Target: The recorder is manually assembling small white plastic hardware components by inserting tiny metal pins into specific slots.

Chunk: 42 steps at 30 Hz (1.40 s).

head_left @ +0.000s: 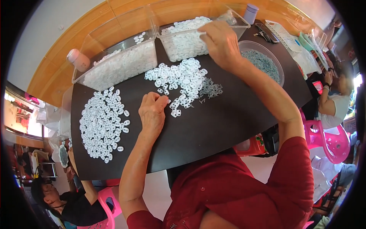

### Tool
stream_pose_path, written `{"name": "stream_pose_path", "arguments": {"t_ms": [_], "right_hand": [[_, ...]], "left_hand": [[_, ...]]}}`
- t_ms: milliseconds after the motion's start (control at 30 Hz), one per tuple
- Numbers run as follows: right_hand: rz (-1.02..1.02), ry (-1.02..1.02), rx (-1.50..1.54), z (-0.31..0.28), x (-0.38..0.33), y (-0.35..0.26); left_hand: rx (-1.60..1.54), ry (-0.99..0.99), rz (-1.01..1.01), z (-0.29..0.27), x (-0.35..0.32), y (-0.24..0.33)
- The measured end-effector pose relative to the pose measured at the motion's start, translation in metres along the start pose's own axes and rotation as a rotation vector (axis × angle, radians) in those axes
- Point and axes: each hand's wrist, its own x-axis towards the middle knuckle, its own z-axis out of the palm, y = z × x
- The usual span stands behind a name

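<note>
My left hand (152,113) is closed in a pinch on a small white plastic piece, only a bit of it showing at the fingertips. It hovers low over the dark table, beside a loose heap of white plastic pieces (174,78). My right hand (221,44) is over the front edge of a clear bin (166,47) filled with similar white pieces. Its fingers are bent and slightly apart, with nothing visible in them. Small grey nails or pins (211,89) lie against the heap's right side. To the left spreads a large pile of white oval pieces (101,126).
Another clear bin (118,68) of white pieces stands at the back left, with a pale pink bottle (78,60) behind it. A round tub (281,72) of grey pins is at the right. Beyond are a lilac bottle (250,14) and a phone (267,33). People sit at both sides.
</note>
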Motion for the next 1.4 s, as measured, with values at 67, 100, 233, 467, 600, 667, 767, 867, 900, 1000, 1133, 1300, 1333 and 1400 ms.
{"name": "stream_pose_path", "arguments": {"t_ms": [67,100,233,467,600,667,767,867,900,1000,1133,1300,1333,1400], "right_hand": [[0.012,-0.121,0.084,-0.009,-0.02,-0.017],[0.014,-0.22,0.11,-0.012,-0.029,-0.026],[-0.019,-0.338,0.336,0.0,-0.071,-0.048],[0.072,-0.522,0.41,-0.018,-0.097,-0.064],[0.148,-0.553,0.375,-0.02,-0.106,-0.074],[0.134,-0.548,0.347,-0.017,-0.107,-0.078],[0.115,-0.549,0.313,-0.014,-0.11,-0.083],[0.087,-0.559,0.304,-0.009,-0.111,-0.085],[0.069,-0.559,0.298,-0.008,-0.111,-0.086],[0.044,-0.522,0.314,-0.003,-0.114,-0.086],[0.101,-0.489,0.408,-0.005,-0.111,-0.089],[0.75,-0.785,0.919,-0.025,-0.091,-0.104],[0.747,-0.789,0.923,-0.027,-0.088,-0.104],[0.893,-0.893,1.07,-0.03,-0.083,-0.104]], "left_hand": [[0.026,0.003,0.029,0.001,-0.001,-0.003],[-0.021,0.034,0.003,0.001,0.0,-0.002],[-0.153,0.009,-0.234,-0.005,-0.004,0.003],[-0.898,-0.058,-0.786,-0.05,-0.028,0.051],[-0.975,-0.021,-0.83,-0.047,-0.044,0.069],[-1.033,-0.008,-0.855,-0.044,-0.048,0.074],[-1.054,0.005,-0.862,-0.038,-0.053,0.077],[-1.051,0.011,-0.859,-0.037,-0.056,0.077],[-1.041,0.015,-0.854,-0.036,-0.057,0.077],[-1.012,0.028,-0.84,-0.035,-0.056,0.077],[-1.004,0.017,-0.81,-0.033,-0.055,0.073],[-0.782,0.045,-0.624,-0.028,-0.046,0.075],[-0.668,0.017,-0.499,-0.027,-0.044,0.075],[-0.625,0.006,-0.472,-0.026,-0.04,0.077]]}}
